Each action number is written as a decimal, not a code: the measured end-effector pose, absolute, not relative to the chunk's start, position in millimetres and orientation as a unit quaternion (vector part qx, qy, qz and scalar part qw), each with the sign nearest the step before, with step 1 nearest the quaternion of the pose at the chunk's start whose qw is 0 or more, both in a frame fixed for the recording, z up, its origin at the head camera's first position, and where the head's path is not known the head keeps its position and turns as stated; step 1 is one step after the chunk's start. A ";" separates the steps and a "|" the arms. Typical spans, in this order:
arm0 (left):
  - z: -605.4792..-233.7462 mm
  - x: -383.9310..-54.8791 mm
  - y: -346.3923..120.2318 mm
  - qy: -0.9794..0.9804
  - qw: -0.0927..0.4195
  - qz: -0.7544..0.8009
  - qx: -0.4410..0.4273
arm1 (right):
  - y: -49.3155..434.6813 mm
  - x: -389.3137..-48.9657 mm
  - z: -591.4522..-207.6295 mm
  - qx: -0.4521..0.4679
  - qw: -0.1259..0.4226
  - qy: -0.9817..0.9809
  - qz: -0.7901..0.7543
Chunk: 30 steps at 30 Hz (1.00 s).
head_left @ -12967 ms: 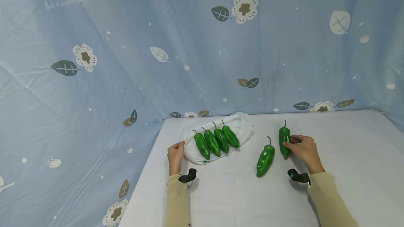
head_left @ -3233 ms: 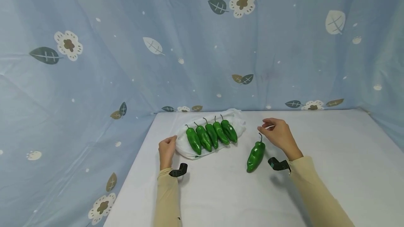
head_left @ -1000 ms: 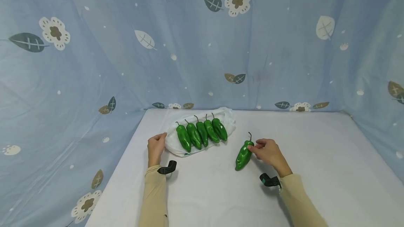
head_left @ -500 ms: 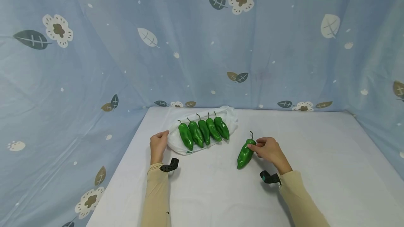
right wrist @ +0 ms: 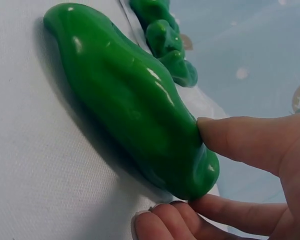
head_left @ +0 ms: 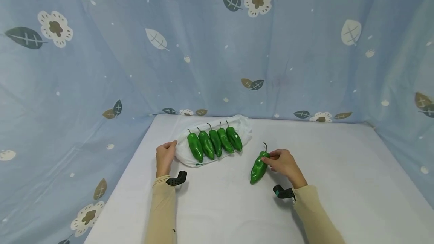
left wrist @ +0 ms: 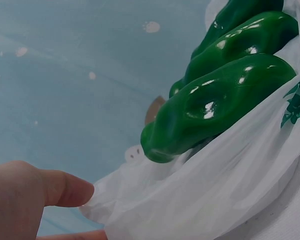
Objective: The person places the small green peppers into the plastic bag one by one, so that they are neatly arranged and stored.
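Observation:
My left hand (head_left: 166,156) pinches the near-left edge of a thin white plastic bag (head_left: 184,154); in the left wrist view the bag's edge runs in between thumb (left wrist: 70,189) and finger. Several glossy green peppers (head_left: 207,145) lie side by side on the bag, stems pointing away. To the right of the bag, a single green pepper (head_left: 259,168) lies slanted, stem at the far end. My right hand (head_left: 282,163) pinches it near the stem end, and in the right wrist view the thumb (right wrist: 240,142) presses one side of the pepper (right wrist: 135,105), fingers at the other.
White cloth covers the table (head_left: 217,210). Behind it and on the left hangs a blue curtain (head_left: 203,67) with leaves and flowers. A black wrist camera (head_left: 178,178) is on the left wrist, another black camera (head_left: 283,192) on the right.
Since the oldest frame, the other loose pepper has gone from the right onto the bag. My right hand has come down onto the remaining one and pinches it. My left hand stays at the bag's edge.

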<state>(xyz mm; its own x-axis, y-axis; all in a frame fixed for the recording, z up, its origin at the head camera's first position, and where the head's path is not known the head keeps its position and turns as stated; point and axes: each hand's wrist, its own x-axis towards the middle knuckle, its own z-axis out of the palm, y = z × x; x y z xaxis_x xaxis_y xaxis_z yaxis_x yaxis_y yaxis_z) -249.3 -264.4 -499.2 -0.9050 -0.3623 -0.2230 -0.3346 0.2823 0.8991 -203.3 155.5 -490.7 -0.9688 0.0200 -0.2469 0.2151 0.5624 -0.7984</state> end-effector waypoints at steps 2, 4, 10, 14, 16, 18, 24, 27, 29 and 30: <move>-498.7 -248.3 -267.6 -0.803 0.016 -0.554 0.219 | 152.2 -202.4 -492.5 0.067 0.107 0.875 -0.468; -498.0 -247.5 -269.9 -0.805 0.017 -0.551 0.218 | 149.3 -201.8 -494.5 0.066 0.107 0.872 -0.472; -497.6 -245.6 -275.1 -0.808 0.008 -0.545 0.223 | 143.1 -200.5 -499.9 0.055 0.121 0.876 -0.464; -498.2 -245.0 -277.2 -0.807 0.004 -0.544 0.227 | 141.5 -200.0 -501.9 0.053 0.137 0.875 -0.462; -498.5 -244.9 -277.2 -0.806 0.005 -0.545 0.229 | 141.9 -200.4 -501.0 0.051 0.142 0.876 -0.458; -498.8 -245.3 -276.2 -0.804 0.007 -0.548 0.229 | 143.2 -201.5 -499.3 0.047 0.146 0.879 -0.452; -498.3 -247.7 -269.5 -0.797 0.010 -0.560 0.225 | 149.7 -206.4 -493.2 0.035 0.153 0.889 -0.430; -498.9 -249.4 -266.7 -0.793 0.010 -0.565 0.226 | 151.8 -206.9 -491.8 0.042 0.156 0.890 -0.427; -499.2 -250.2 -265.3 -0.792 0.009 -0.567 0.226 | 152.8 -206.7 -491.3 0.044 0.157 0.890 -0.426; -499.5 -250.7 -264.8 -0.792 0.008 -0.567 0.226 | 153.1 -206.4 -491.1 0.044 0.157 0.890 -0.426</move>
<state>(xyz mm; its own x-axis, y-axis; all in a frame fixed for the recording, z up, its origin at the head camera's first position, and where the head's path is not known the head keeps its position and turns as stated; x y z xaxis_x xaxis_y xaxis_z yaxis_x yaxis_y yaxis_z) -250.7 -264.8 -499.5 -0.8980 -0.3668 -0.2430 -0.3482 0.2549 0.9021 -206.4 153.1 -491.1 -0.9469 -0.0552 -0.3169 0.2124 0.6324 -0.7450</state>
